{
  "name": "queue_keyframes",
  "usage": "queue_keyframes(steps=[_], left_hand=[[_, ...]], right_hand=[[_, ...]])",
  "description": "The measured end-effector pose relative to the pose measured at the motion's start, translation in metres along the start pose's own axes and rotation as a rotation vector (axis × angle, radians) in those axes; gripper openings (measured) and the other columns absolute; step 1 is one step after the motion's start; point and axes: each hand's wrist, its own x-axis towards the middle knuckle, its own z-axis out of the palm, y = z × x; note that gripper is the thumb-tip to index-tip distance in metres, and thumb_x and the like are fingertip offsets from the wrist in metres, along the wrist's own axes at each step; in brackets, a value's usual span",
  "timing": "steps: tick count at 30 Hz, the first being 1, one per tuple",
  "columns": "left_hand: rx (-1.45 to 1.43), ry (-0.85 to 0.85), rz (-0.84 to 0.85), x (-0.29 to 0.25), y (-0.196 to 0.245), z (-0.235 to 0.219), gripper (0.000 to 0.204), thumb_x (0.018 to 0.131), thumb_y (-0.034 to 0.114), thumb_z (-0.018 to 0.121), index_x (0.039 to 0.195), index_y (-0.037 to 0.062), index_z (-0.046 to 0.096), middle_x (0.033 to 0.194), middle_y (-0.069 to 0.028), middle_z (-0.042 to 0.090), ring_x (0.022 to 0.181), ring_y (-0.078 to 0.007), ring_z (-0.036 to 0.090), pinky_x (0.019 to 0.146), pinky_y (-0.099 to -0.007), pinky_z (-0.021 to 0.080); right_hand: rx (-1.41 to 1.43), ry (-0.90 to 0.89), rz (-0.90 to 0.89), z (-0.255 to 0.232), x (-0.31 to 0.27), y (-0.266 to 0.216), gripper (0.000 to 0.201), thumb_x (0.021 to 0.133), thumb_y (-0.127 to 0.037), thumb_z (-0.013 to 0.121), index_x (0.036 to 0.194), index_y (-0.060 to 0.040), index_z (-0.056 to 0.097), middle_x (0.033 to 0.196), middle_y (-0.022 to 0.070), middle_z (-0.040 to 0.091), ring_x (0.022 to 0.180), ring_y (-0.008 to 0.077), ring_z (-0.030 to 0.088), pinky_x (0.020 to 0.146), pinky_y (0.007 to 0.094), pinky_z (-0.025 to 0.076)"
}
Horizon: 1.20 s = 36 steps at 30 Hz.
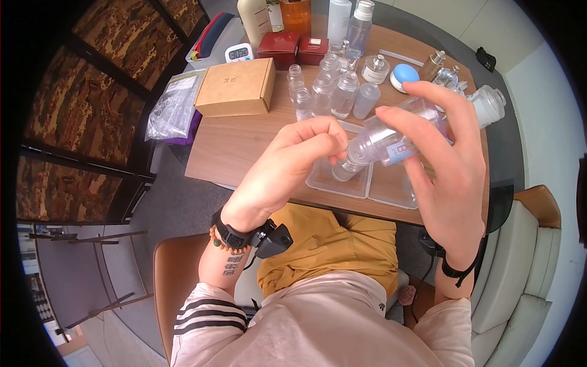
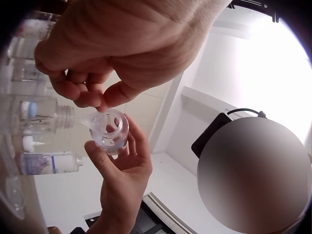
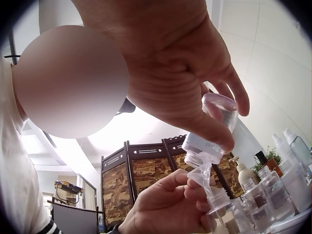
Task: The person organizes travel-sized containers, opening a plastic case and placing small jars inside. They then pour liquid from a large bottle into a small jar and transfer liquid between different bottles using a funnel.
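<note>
My right hand (image 1: pixel 449 177) grips a clear plastic bottle (image 1: pixel 409 125) with a small blue label, tilted so its open mouth points down to the left. Below that mouth is a small clear funnel (image 3: pixel 199 176), its rim pinched between the thumb and fingers of my left hand (image 1: pixel 287 156). The funnel's stem points into the threaded neck of an upright clear bottle (image 3: pixel 225 214). In the right wrist view, clear liquid shows at the tilted mouth and in the funnel. A shallow clear tray (image 1: pixel 370 189) lies under both hands at the table's front edge.
Several clear bottles (image 1: pixel 324 92) stand behind my hands, with a blue-lidded jar (image 1: pixel 404 77) and a glass bottle (image 1: pixel 375 70) nearby. A cardboard box (image 1: pixel 235 87), a plastic bag (image 1: pixel 174 107) and a timer (image 1: pixel 238 54) are at left. Red boxes (image 1: pixel 278 49) and pump bottles (image 1: pixel 361 21) line the back.
</note>
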Motion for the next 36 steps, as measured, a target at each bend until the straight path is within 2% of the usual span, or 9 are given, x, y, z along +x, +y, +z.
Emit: queue_keyframes(steps=[5, 7, 11, 17, 22, 29, 36], left_hand=[[0.011, -0.036, 0.000, 0.000, 0.000, -0.001, 0.017, 0.106, 0.022, 0.060, 0.102, 0.0062, 0.066, 0.097, 0.0033, 0.060, 0.094, -0.0085, 0.053, 0.090, -0.0265, 0.040], [0.003, 0.011, -0.004, -0.001, 0.002, 0.003, 0.018, 0.102, 0.020, 0.058, 0.095, 0.0058, 0.066, 0.094, 0.0019, 0.062, 0.095, -0.0096, 0.053, 0.092, -0.0270, 0.042], [-0.006, 0.018, -0.005, 0.000, 0.000, 0.003, 0.018, 0.102, 0.020, 0.058, 0.095, 0.0059, 0.066, 0.094, 0.0020, 0.062, 0.095, -0.0097, 0.053, 0.092, -0.0269, 0.041], [0.002, 0.043, -0.014, -0.002, 0.000, 0.003, 0.017, 0.102, 0.020, 0.058, 0.095, 0.0062, 0.066, 0.094, 0.0023, 0.061, 0.094, -0.0090, 0.053, 0.092, -0.0262, 0.041], [-0.004, 0.027, -0.008, -0.001, -0.003, 0.000, 0.017, 0.102, 0.020, 0.059, 0.094, 0.0061, 0.066, 0.093, 0.0025, 0.061, 0.094, -0.0087, 0.053, 0.091, -0.0260, 0.041], [0.008, 0.049, -0.012, -0.002, 0.003, 0.004, 0.017, 0.102, 0.019, 0.058, 0.093, 0.0063, 0.065, 0.093, 0.0025, 0.061, 0.094, -0.0088, 0.053, 0.091, -0.0260, 0.041], [0.022, 0.023, 0.014, -0.001, 0.002, 0.004, 0.018, 0.102, 0.019, 0.058, 0.092, 0.0058, 0.063, 0.091, 0.0024, 0.060, 0.092, -0.0095, 0.052, 0.090, -0.0264, 0.041]], right_hand=[[-0.013, -0.014, -0.032, -0.002, 0.004, -0.001, 0.060, 0.070, 0.016, 0.068, 0.120, -0.0148, 0.080, 0.138, 0.0088, 0.063, 0.116, 0.0283, 0.063, 0.081, 0.0359, 0.051], [-0.014, -0.006, -0.068, -0.001, 0.005, -0.002, 0.059, 0.071, 0.015, 0.067, 0.119, -0.0150, 0.081, 0.139, 0.0092, 0.063, 0.118, 0.0294, 0.063, 0.084, 0.0366, 0.052], [-0.026, -0.002, -0.093, -0.001, 0.010, -0.006, 0.055, 0.073, 0.012, 0.068, 0.118, -0.0156, 0.081, 0.140, 0.0098, 0.063, 0.120, 0.0311, 0.062, 0.088, 0.0380, 0.052], [0.005, -0.029, -0.149, -0.001, 0.015, -0.013, 0.041, 0.078, -0.002, 0.071, 0.116, -0.0155, 0.083, 0.138, 0.0113, 0.064, 0.123, 0.0333, 0.060, 0.095, 0.0409, 0.052], [-0.066, -0.014, -0.286, 0.001, 0.019, -0.010, 0.036, 0.079, -0.014, 0.073, 0.113, -0.0158, 0.084, 0.138, 0.0101, 0.064, 0.124, 0.0341, 0.059, 0.100, 0.0407, 0.051], [-0.043, -0.025, -0.235, -0.003, 0.018, -0.009, 0.035, 0.079, -0.012, 0.074, 0.113, -0.0168, 0.084, 0.138, 0.0094, 0.065, 0.124, 0.0324, 0.059, 0.100, 0.0393, 0.050], [-0.018, 0.034, -0.244, 0.000, 0.015, 0.002, 0.045, 0.076, 0.002, 0.072, 0.115, -0.0176, 0.084, 0.138, 0.0091, 0.065, 0.121, 0.0296, 0.060, 0.090, 0.0371, 0.049]])
